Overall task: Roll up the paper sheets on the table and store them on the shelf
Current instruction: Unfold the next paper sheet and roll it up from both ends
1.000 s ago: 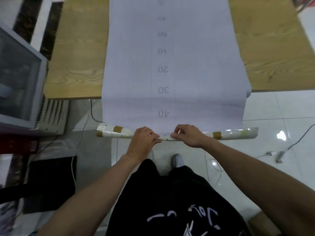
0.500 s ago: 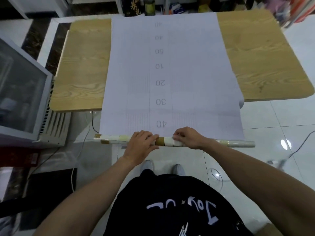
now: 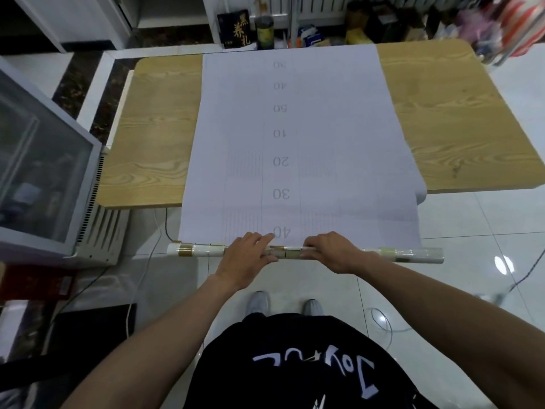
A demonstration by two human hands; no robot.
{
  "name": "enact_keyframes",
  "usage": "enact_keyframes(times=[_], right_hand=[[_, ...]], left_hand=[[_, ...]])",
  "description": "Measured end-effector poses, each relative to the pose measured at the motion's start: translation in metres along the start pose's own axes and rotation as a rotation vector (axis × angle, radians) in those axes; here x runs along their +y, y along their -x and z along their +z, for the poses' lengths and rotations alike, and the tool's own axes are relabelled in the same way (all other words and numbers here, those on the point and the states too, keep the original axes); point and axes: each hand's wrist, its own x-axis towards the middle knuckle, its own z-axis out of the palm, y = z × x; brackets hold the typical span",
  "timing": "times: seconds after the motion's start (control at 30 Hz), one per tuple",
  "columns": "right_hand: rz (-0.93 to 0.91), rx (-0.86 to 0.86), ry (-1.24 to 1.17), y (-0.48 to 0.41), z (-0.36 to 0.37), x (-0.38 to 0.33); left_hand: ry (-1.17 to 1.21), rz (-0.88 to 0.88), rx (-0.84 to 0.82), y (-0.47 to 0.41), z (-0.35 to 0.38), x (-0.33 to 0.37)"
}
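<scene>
A left hand is lying over, thumb hidden and hold unclear, and a right hand is curling round the middle of a crosswise paper roll held just off the wooden table, its numbered sheet stretching straight ahead.

White numbered sheet overhanging table, near end rolled.

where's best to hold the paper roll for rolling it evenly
Take the roll near its middle, from above on your side, left hand and right hand slightly apart. It is long, thin and level, past the table edge, so two spaced grips should limit skewing.
</scene>
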Motion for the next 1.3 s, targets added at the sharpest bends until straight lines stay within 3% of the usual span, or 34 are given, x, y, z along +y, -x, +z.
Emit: enact_keyframes(times=[0.17, 0.37, 0.57, 0.67, 0.77, 1.03, 1.17, 1.3], right_hand=[[-0.019, -0.029, 0.024, -0.005, -0.003, -0.003], [0.004, 0.004, -0.004, -0.002, -0.006, -0.005], [-0.054, -0.123, -0.125, -0.012, -0.021, 0.003], [-0.072, -0.194, 0.031, -0.015, -0.027, 0.005], [-0.086, -0.145, 0.173, -0.012, -0.025, 0.005], [-0.025, -0.130, 0.003, -0.004, -0.014, 0.015], [-0.050, -0.150, 0.108, -0.006, -0.013, 0.018], [-0.067, -0.138, 0.243, -0.002, -0.010, 0.015]], left_hand=[[-0.140, 0.095, 0.004, -0.001, 0.003, -0.006], [-0.136, 0.016, -0.163, -0.008, 0.001, -0.009], [-0.199, 0.021, -0.112, -0.001, -0.004, -0.001], [-0.294, 0.069, -0.133, 0.001, 0.005, -0.004], [-0.283, 0.019, -0.126, 0.000, 0.010, -0.004], [-0.218, 0.026, -0.172, -0.006, 0.006, -0.003], [-0.290, 0.064, -0.221, -0.010, 0.006, -0.005], [-0.233, 0.045, -0.386, -0.019, 0.002, -0.009]])
